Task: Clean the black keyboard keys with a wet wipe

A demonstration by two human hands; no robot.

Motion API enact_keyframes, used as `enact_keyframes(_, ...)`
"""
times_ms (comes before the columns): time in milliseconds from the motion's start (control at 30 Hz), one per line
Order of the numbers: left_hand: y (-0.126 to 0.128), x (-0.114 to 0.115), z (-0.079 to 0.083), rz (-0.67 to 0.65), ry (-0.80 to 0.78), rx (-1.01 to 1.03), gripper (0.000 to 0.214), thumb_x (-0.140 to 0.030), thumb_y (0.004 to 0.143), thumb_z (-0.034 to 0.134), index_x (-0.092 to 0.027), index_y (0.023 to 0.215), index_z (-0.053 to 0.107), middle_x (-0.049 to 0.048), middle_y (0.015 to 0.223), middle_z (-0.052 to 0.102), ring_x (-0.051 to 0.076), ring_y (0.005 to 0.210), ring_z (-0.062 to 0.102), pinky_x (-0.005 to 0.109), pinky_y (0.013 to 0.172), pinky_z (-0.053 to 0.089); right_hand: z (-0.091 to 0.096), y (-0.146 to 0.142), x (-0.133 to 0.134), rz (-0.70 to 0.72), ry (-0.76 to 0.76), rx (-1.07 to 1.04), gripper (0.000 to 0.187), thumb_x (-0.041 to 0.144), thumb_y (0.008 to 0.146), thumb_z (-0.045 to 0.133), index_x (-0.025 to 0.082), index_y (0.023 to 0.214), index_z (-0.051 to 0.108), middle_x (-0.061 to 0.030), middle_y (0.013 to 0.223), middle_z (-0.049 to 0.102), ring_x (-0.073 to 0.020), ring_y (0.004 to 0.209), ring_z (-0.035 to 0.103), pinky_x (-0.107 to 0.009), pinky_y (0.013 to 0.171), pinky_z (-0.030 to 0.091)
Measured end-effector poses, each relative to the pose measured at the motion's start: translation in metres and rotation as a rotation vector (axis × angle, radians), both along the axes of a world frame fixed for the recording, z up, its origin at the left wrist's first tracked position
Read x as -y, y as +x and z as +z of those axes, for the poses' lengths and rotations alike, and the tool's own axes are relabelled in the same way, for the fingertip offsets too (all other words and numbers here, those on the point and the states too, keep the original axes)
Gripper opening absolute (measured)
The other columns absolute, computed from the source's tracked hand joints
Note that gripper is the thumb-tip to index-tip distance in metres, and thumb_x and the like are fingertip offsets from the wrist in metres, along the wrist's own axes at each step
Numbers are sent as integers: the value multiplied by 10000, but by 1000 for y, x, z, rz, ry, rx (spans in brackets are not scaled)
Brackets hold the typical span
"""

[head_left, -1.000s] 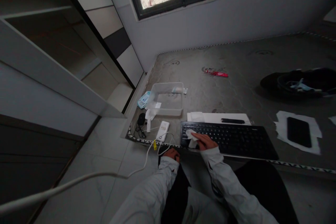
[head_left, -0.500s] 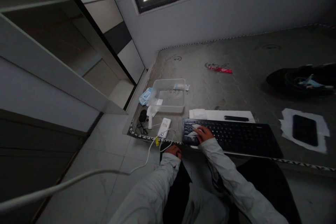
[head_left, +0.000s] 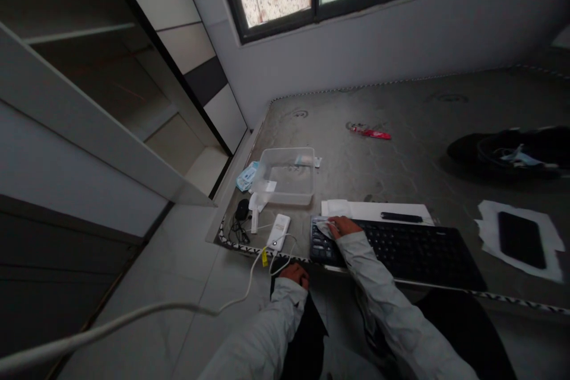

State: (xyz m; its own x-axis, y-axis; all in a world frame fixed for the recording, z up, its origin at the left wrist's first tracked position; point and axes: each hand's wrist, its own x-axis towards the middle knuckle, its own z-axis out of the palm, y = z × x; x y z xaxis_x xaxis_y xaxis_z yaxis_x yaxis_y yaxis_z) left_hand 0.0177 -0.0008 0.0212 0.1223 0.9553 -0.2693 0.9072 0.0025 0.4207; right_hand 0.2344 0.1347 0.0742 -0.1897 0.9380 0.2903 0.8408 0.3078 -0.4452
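Right hand (head_left: 342, 227) half-flat, fingers pinching white wipe (head_left: 323, 227) against left end of black keyboard (head_left: 392, 252), directly under palm. Left hand (head_left: 296, 275) curled at mattress (head_left: 392, 148) edge, cannot tell if anything held. White power bank (head_left: 278, 231), white cable (head_left: 253, 270) just ahead of it; clear plastic tub (head_left: 285, 177) farther ahead.

The keyboard (head_left: 396, 255) is black, and the tissue (head_left: 323, 227) on its keys is white, like the power bank (head_left: 278, 231), whose cable carries a small yellow tag (head_left: 264, 257). The sleeve (head_left: 383, 291) is pale grey, and the mattress (head_left: 401, 160) is a mottled grey with black-and-white zigzag edging (head_left: 240, 241) (it looks to me like a small chain). On it lie a red wrapper (head_left: 369, 133) and a light blue packet (head_left: 247, 176).
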Motion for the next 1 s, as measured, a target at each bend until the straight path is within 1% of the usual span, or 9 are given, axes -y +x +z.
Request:
enact_keyframes(133,-1,-2,0,-9,-11,-10,238,-166,741,524,-239,866,712,17,984,688,183,958,614,273,842,469,17,-13,-24,71,-58,39,259,266,915,463,256,1051,684,-42,977,656,-141,760,588,-212,581,381)
enact_keyframes(233,-2,-2,0,-23,-21,-5,242,-175,745,523,-239,880,714,20,1008,685,186,984,607,271,858,463,20,-23,-34,127,-59,53,287,192,866,482,282,1040,692,-20,1027,644,-120,728,571,-203,568,376)
enact_keyframes(300,-3,-2,0,-25,-27,-2,242,-184,753,523,-241,890,715,22,1021,682,190,992,603,274,866,460,17,-27,-34,164,-52,52,277,170,830,520,273,995,717,-27,1024,642,-126,739,573,-213,601,404)
enact_keyframes(367,-4,-2,0,-24,-40,-2,248,-187,758,518,-241,896,717,25,1025,681,191,995,601,274,868,456,12,-27,-32,203,-45,47,257,165,806,560,268,958,740,-45,1023,639,-153,824,589,-231,676,439)
enact_keyframes(500,-5,-2,0,-22,-59,-4,247,-193,764,515,-233,895,720,36,1025,677,191,991,600,271,861,448,-2,-13,-31,289,4,-5,239,238,845,587,285,1011,752,-77,1047,624,-190,927,588,-280,787,478)
enact_keyframes(633,-4,-2,-1,-19,-61,-4,230,-194,763,526,-234,889,714,35,1021,675,199,992,596,278,857,448,-14,-3,-41,325,31,-13,216,292,880,585,281,999,765,-90,1039,620,-189,902,596,-292,787,496)
enact_keyframes(733,-3,-3,-3,-13,-62,-10,228,-201,769,525,-232,887,717,41,1023,671,205,995,596,284,862,447,-19,-10,-48,355,27,13,192,288,860,622,299,979,772,-87,1034,630,-190,892,604,-296,785,504)
enact_keyframes(867,-3,-3,-5,-17,-72,-24,242,-189,761,523,-231,892,722,45,1021,677,200,1003,601,276,864,448,-21,-23,-50,365,17,26,187,287,833,656,334,973,771,-80,1046,640,-193,909,612,-289,781,507)
enact_keyframes(1000,-5,-3,-6,-28,-58,-26,246,-197,764,521,-239,902,720,40,1022,678,194,993,603,271,848,455,-19,-19,-49,344,6,37,206,311,857,622,334,1005,764,-83,1068,646,-199,936,618,-294,799,506)
